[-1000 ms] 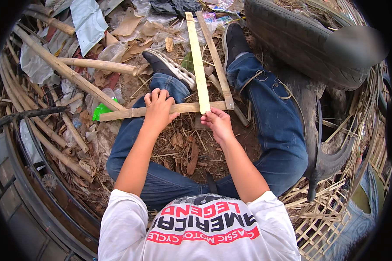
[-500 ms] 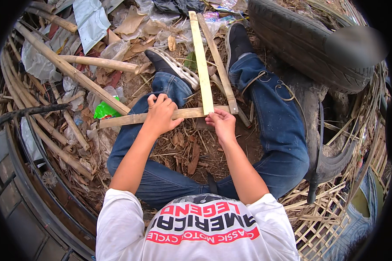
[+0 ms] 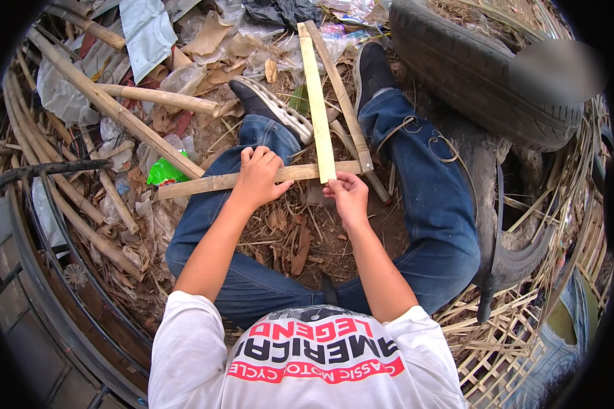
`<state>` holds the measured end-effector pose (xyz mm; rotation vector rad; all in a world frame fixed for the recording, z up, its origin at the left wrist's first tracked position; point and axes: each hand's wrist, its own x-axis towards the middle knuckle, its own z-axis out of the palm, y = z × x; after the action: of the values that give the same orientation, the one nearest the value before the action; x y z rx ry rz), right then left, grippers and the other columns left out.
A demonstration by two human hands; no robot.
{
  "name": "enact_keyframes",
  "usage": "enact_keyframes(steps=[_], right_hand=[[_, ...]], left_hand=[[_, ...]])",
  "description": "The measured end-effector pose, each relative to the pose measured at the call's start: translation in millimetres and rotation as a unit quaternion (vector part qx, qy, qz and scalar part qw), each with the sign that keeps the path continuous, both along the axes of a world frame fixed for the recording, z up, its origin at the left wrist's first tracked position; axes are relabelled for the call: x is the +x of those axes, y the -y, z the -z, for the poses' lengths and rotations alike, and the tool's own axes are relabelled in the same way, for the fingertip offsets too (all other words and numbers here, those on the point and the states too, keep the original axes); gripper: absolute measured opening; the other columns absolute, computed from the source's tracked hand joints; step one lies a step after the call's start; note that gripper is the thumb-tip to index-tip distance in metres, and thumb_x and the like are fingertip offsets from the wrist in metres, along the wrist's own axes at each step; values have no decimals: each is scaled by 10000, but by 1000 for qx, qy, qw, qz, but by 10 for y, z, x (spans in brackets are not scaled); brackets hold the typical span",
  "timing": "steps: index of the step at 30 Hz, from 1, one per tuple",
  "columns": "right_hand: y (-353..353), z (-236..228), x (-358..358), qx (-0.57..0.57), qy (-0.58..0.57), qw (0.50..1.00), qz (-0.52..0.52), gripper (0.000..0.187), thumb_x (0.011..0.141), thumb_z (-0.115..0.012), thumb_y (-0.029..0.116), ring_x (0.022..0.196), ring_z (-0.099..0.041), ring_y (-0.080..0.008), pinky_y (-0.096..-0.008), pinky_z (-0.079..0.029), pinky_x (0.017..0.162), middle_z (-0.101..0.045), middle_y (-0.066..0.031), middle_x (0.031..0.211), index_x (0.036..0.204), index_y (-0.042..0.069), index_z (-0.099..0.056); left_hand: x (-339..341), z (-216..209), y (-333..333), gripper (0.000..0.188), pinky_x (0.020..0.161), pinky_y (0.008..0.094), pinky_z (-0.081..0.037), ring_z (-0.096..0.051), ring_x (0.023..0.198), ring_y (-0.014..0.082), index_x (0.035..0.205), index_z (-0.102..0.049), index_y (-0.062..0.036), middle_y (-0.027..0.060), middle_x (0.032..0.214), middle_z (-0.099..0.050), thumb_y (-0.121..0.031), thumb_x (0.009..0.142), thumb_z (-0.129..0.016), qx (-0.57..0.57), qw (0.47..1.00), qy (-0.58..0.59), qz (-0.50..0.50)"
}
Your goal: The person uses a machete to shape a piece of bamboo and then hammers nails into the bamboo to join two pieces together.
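Note:
A brown bamboo slat point(image 3: 205, 185) lies crosswise between my bent legs. My left hand point(image 3: 256, 178) grips it from above left of its middle, thumb along the near edge. A paler yellow slat point(image 3: 315, 102) runs away from me across it, and my right hand point(image 3: 350, 199) pinches that slat's near end between thumb and fingers. Just to the right, another brown slat point(image 3: 343, 102) meets the crosswise slat's right end, where a small shiny spot shows. The far ends of the two long slats come together, forming a narrow triangle.
Bamboo poles point(image 3: 119, 117) and a green wrapper point(image 3: 165, 172) lie at the left, beside a bent black metal bar point(image 3: 44, 170). A black tyre point(image 3: 464, 68) stands far right. Woven bamboo strips point(image 3: 505, 347) are at the near right. Plastic litter and dry leaves cover the ground beyond.
The slats and both hands have shifted very slightly within the view. Both grips look the same, and the pale slat still crosses the crosswise one.

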<state>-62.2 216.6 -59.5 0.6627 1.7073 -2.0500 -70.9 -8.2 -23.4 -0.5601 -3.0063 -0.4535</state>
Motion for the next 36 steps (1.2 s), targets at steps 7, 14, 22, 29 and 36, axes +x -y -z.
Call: enact_keyframes(steps=[7,14,22,29,36], right_hand=[[-10,32,3,13,-29,999,-1,188,921,-593,-8,729,-664,-153,-272,-553,645,-689,-119,885,1099,-68,-600],[-3,63,22,-34,3,999,15,208,934,-589,3,755,-665,-155,-270,-556,666,-686,-118,912,1129,-68,-595],[22,98,6,-31,15,999,14,216,921,-613,12,722,-676,-167,-276,-561,642,-697,-142,895,1111,-91,-595],[42,170,15,-26,8,999,34,200,912,-624,14,718,-683,-173,-275,-570,637,-696,-148,886,1079,-86,-580],[5,233,1,-16,27,998,53,166,904,-642,23,741,-683,-187,-289,-573,649,-686,-145,908,1035,-52,-573]], left_hand=[[-58,60,26,367,887,404,-316,-526,943,222,916,-648,-91,33,859,-591,-381,734,-779,-11,997,49,50],[-28,127,8,371,887,414,-317,-520,930,222,930,-666,-91,32,858,-578,-410,762,-754,-23,998,19,61],[-11,122,-33,416,935,450,-299,-531,1002,232,954,-663,-89,50,913,-590,-430,741,-766,-8,999,-14,34],[35,24,-219,509,950,462,-286,-529,1042,245,978,-665,-79,52,971,-618,-463,677,-808,-15,997,11,-79],[27,-10,-209,472,928,457,-273,-530,989,224,923,-653,-90,29,888,-620,-460,675,-809,19,996,-36,-73]])
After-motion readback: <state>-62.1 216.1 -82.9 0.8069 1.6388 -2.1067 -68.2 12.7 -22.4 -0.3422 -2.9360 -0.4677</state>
